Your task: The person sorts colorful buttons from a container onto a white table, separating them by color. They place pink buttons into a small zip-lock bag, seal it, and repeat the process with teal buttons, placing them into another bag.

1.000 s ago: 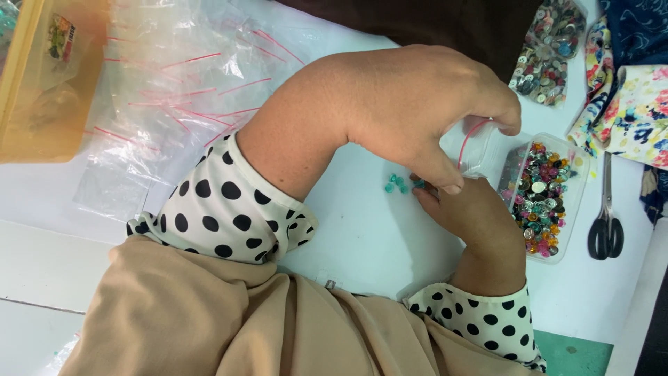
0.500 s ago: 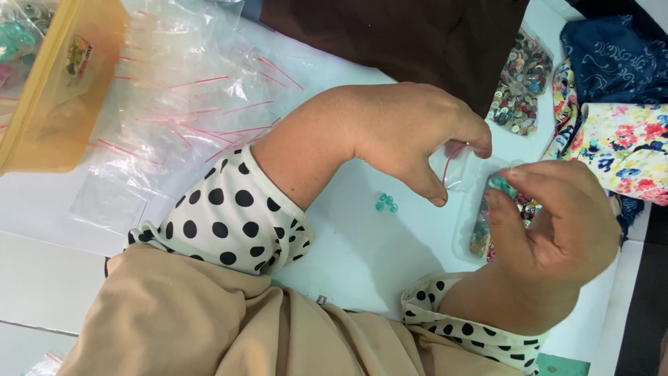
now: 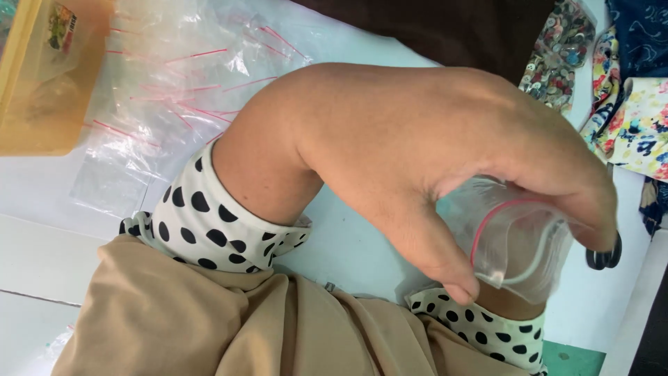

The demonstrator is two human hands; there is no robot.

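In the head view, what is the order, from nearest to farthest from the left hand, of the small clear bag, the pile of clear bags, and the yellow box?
1. small clear bag: held in the left hand.
2. pile of clear bags: upper left.
3. yellow box: far left edge.

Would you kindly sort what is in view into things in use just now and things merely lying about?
In use:
left hand
small clear zip bag, pinched in its fingers

Lying about:
pile of empty zip bags
yellow box
bag of buttons
floral cloth
scissors handle
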